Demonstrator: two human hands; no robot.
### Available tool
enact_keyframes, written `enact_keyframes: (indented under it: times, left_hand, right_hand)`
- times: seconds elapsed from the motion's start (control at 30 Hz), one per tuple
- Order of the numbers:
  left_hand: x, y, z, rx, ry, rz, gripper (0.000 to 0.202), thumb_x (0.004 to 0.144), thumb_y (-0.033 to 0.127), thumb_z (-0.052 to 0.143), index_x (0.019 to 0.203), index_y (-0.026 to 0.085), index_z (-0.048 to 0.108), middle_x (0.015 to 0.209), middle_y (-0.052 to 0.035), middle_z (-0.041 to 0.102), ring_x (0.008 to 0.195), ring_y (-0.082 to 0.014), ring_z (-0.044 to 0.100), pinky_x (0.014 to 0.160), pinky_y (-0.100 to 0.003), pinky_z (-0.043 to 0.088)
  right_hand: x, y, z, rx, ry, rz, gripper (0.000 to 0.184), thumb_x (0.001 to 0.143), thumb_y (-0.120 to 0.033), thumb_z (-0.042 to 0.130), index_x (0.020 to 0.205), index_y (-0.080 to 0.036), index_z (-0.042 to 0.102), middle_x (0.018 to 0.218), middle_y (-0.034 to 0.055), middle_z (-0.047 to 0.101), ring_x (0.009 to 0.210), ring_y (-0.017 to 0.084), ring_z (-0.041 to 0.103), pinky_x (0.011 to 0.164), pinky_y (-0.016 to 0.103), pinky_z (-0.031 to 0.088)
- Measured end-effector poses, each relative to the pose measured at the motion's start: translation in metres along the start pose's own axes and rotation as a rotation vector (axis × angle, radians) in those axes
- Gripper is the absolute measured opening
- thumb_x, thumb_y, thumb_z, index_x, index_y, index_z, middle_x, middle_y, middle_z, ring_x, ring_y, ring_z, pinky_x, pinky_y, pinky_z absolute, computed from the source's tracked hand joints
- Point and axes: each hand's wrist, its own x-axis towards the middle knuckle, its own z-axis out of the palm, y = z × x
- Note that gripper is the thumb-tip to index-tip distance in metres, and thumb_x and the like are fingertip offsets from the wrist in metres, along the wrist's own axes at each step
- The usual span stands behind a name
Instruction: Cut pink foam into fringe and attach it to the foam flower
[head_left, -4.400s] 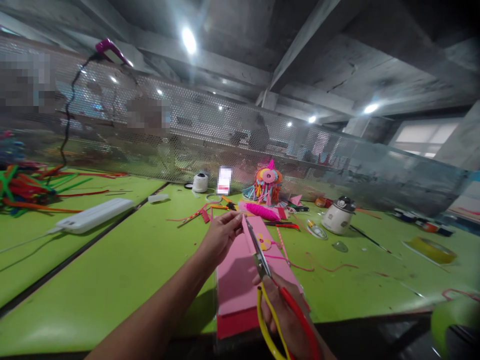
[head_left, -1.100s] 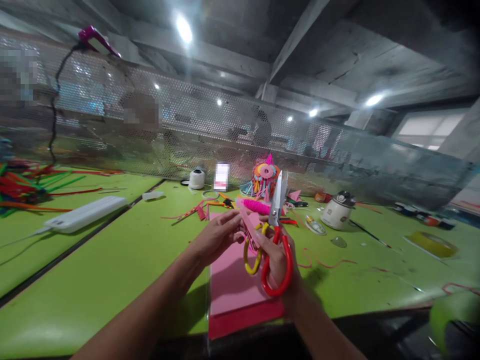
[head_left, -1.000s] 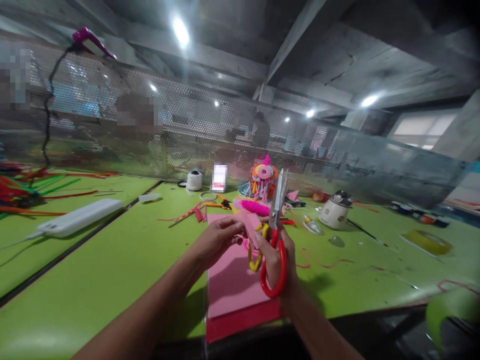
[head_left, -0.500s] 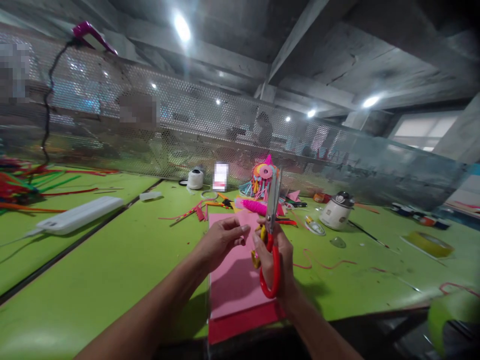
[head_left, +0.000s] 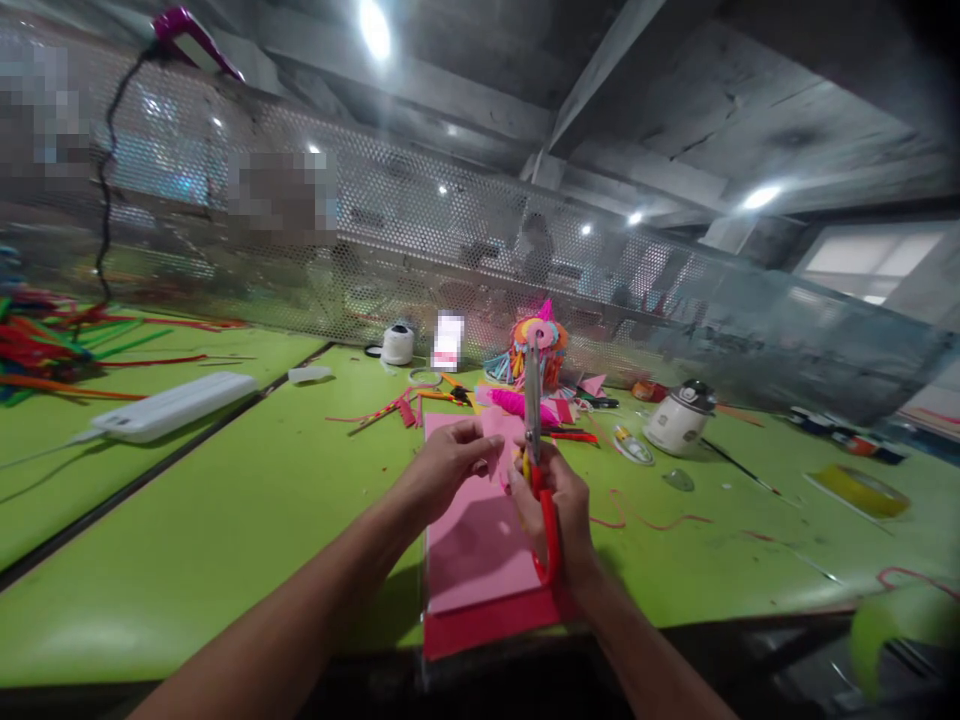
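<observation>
My left hand (head_left: 456,458) is closed in a pinch above the pink paper sheets (head_left: 472,560). A small pink paper piece (head_left: 493,462) shows at its fingertips, hard to part from the pink behind. My right hand (head_left: 562,505) is wrapped around large scissors (head_left: 551,535) with red handles, their metal blades pointing up and away from me. Something small and yellow (head_left: 526,468) shows beside the scissors at the right fingers; its kind is unclear. Under the pink sheets lies a dark red sheet (head_left: 487,632) at the table's front edge.
Beyond my hands stand a colourful fringed paper craft (head_left: 538,350), a bright pink roll (head_left: 517,403) and a phone (head_left: 448,342). A white pot (head_left: 679,418) and yellow tape roll (head_left: 859,492) are at right. At left lie a white power strip (head_left: 176,408) and coloured pipe cleaners (head_left: 37,345).
The scissors have turned in my right hand, their blades tipping left. My left hand has come slightly closer to the right one. The whole view has shifted a little.
</observation>
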Motion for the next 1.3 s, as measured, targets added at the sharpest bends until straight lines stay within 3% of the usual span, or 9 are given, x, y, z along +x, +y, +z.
enact_keyframes:
  times: [0.23,0.4,0.8,1.03,1.3]
  left_hand:
    - [0.001,-0.002,-0.005,-0.026,-0.040,-0.083,0.015,0.067,0.023,0.070,0.064,0.012,0.061,0.058,0.0009,0.050,0.052,-0.0076,0.044,0.055,-0.024,0.035]
    - [0.002,-0.003,-0.006,0.018,-0.024,-0.099,0.020,0.067,0.024,0.069,0.055,0.012,0.058,0.052,0.0014,0.049,0.050,-0.0079,0.044,0.055,-0.025,0.036]
    - [0.002,-0.007,-0.003,0.167,0.007,-0.064,0.023,0.068,0.023,0.066,0.052,0.013,0.053,0.047,0.0011,0.052,0.047,-0.0091,0.047,0.054,-0.025,0.036]
    - [0.001,-0.003,-0.002,0.042,-0.010,-0.084,0.022,0.068,0.027,0.068,0.058,0.013,0.054,0.054,0.0038,0.049,0.050,-0.0071,0.045,0.055,-0.024,0.038]
    - [0.000,-0.003,0.000,0.094,-0.014,-0.035,0.026,0.068,0.029,0.069,0.054,0.013,0.054,0.052,0.0005,0.054,0.051,-0.0098,0.050,0.056,-0.026,0.040]
  right_hand:
    - [0.000,-0.005,-0.006,0.090,-0.042,0.123,0.032,0.075,-0.023,0.061,0.106,-0.021,0.054,0.071,-0.0028,0.051,0.054,0.008,0.050,0.051,0.020,0.046]
    - [0.001,-0.005,-0.011,0.265,-0.119,0.232,0.028,0.079,-0.024,0.056,0.106,-0.020,0.053,0.072,-0.0024,0.053,0.055,0.009,0.054,0.054,0.022,0.048]
    - [0.002,0.009,-0.016,-0.057,-0.116,0.095,0.031,0.079,-0.027,0.058,0.108,-0.020,0.053,0.076,-0.0008,0.053,0.061,0.011,0.054,0.056,0.023,0.048]
    - [0.001,-0.001,-0.016,0.026,-0.141,0.148,0.030,0.077,-0.020,0.058,0.106,-0.021,0.053,0.070,-0.0039,0.050,0.055,0.009,0.051,0.053,0.021,0.046]
    - [-0.002,-0.008,-0.014,0.209,-0.070,0.269,0.031,0.073,-0.027,0.062,0.103,-0.020,0.056,0.071,-0.0040,0.050,0.054,0.009,0.052,0.058,0.025,0.050]
